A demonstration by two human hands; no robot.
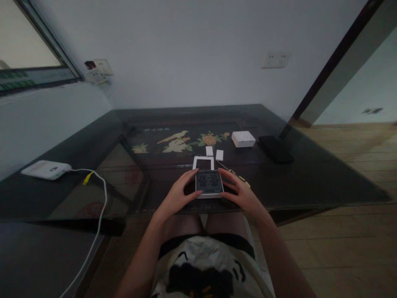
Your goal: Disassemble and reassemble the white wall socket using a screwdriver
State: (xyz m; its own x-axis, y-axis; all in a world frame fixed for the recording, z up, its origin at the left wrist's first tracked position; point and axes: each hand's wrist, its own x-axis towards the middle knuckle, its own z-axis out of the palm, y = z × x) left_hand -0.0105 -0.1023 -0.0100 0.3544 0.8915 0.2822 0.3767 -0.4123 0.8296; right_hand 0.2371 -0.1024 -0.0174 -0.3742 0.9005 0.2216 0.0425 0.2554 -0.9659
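Near the front edge of the dark table, a square white-rimmed unit with a dark, patterned face sits between my two hands. It looks like a wall-socket or switch body. My left hand grips its left side, thumb at the near corner and fingers at the far one. On the right side my right hand does the same. Just beyond the unit lies a white rectangular frame, with two small white plates, a left plate and a right plate, behind it. A thin tool with a yellowish handle, possibly a screwdriver, is partly hidden by my right hand.
A white socket box stands at the back right, beside a black phone-like slab. Far left lies a white device, its white cable hanging over the front edge. The table meets the wall behind.
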